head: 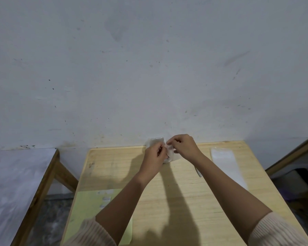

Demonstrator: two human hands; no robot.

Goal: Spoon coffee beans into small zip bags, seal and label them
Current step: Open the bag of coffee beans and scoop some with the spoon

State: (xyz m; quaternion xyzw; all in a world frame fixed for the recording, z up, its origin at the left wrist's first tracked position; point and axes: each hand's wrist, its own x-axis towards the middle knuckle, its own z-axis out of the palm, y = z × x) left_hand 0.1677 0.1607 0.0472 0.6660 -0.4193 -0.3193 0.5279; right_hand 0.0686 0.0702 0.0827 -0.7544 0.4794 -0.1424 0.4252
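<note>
left hand [154, 155] and right hand [183, 147], fingers curled, each pinch one small clear plastic zip bag [169, 152] held between them over the far edge of the pale wooden table [114, 166]; bag spans hand to hand, equally near both.

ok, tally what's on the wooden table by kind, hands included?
left hand, right hand: 2
clear bag, pinched by both: 1
yellow sheet: 1
white strip: 1
slim grey tool, part hidden: 1
Total: 6
</note>
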